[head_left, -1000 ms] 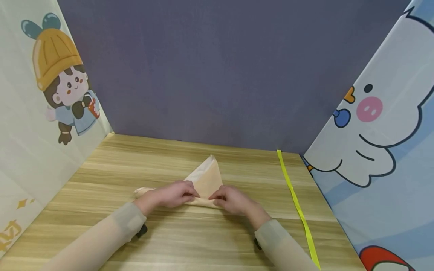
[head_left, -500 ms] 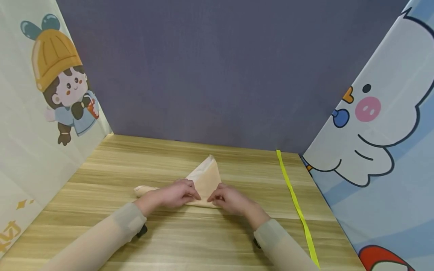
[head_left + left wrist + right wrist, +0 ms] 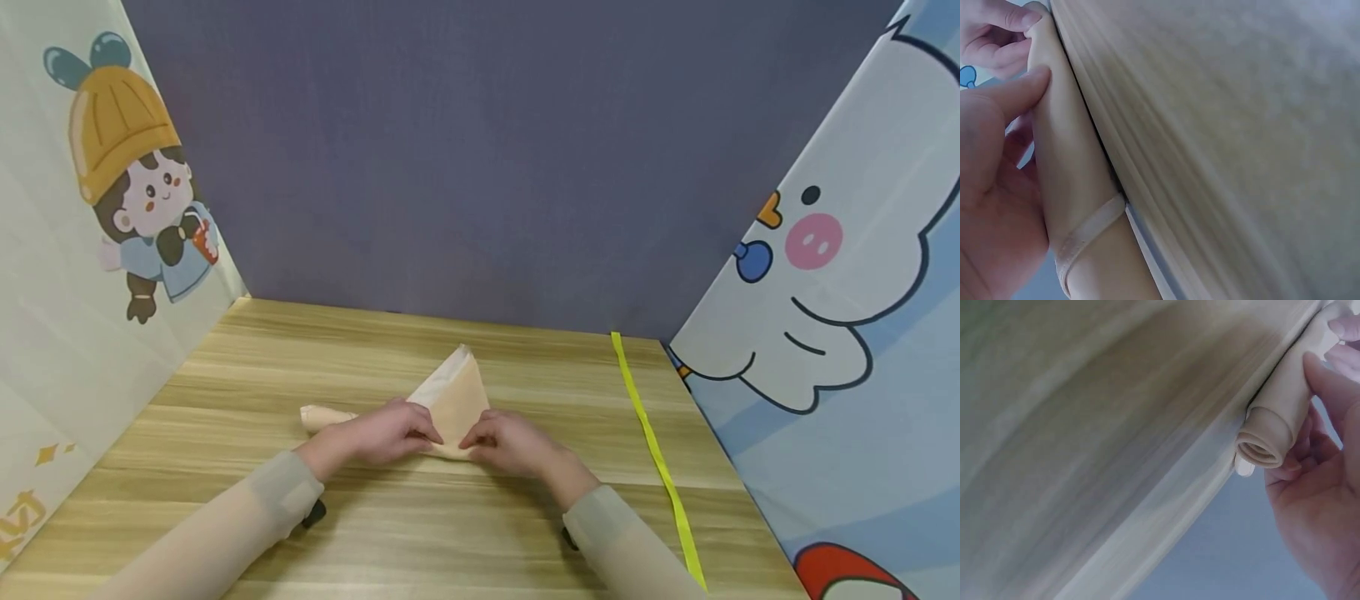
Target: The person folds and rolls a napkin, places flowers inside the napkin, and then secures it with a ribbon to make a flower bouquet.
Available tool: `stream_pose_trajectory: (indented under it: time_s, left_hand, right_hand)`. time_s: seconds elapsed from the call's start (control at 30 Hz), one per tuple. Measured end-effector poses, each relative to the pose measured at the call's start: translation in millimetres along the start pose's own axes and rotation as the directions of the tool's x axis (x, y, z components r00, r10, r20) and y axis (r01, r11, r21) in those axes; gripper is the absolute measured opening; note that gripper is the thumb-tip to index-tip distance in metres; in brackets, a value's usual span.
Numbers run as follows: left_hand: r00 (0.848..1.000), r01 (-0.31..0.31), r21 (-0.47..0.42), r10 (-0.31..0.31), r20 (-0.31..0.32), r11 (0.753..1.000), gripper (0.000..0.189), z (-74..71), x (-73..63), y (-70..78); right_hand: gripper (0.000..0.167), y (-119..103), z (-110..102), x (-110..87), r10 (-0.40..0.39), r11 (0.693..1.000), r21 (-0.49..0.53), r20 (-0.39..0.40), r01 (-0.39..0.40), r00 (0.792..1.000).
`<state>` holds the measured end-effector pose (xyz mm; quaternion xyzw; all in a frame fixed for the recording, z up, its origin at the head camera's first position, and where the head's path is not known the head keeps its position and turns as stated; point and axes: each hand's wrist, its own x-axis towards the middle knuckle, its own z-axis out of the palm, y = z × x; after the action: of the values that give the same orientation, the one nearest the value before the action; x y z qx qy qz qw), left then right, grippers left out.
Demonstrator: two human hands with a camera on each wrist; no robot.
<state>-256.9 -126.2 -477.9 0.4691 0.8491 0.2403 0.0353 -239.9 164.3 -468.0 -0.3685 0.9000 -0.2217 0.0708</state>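
Note:
A beige cloth point(image 3: 461, 400), partly rolled, lies on the wooden table, with a pointed flap spread flat beyond the hands. My left hand point(image 3: 393, 432) pinches the rolled near edge between thumb and fingers. Close beside it, my right hand point(image 3: 513, 443) grips the same roll nearer its right end. In the left wrist view the roll point(image 3: 1066, 125) runs as a smooth tube, crossed by a stitched band point(image 3: 1091, 230). The right wrist view shows the spiral layers of the roll's end point(image 3: 1265, 442). Its left end point(image 3: 324, 418) sticks out past my left wrist.
A yellow strip point(image 3: 651, 437) runs down the right side of the wooden table point(image 3: 450, 533). A dark grey panel point(image 3: 450, 167) stands along the back. Cartoon-printed panels flank the table, one on the left point(image 3: 45, 250) and one on the right point(image 3: 885, 167).
The roll's protruding left end has lifted and shows more. Both hands keep nearly the same place, with small finger shifts along the roll. The flap's tip has slid slightly left.

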Motion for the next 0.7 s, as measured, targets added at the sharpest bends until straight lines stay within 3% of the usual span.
stream_pose_trajectory:
  time_s: [0.23, 0.33, 0.5, 0.7]
  left_hand:
    - [0.997, 0.077, -0.127, -0.074, 0.024, 0.989, 0.015, 0.5, -1.1, 0.6]
    - [0.996, 0.094, -0.173, -0.090, 0.028, 0.980, 0.009, 0.6, -0.3, 1.4]
    - [0.996, 0.086, -0.132, -0.084, 0.017, 0.988, 0.006, 0.7, 1.7, 2.4]
    - [0.999, 0.002, 0.002, -0.002, -0.033, 1.000, 0.005, 0.6, 2.1, 3.6]
  right_hand:
    - [0.012, 1.5, -2.6, -3.3, 0.117, 0.986, 0.112, 0.053, -0.122, 0.992]
    - [0.013, 1.8, -2.1, -3.3, 0.158, 0.980, 0.117, 0.061, -0.164, 0.986]
    - [0.013, -0.6, 0.9, -0.7, 0.108, 0.994, 0.023, 0.025, -0.108, 0.994]
    - [0.010, -6.3, 6.3, 0.9, -0.011, 0.993, -0.118, -0.050, 0.005, 0.999]
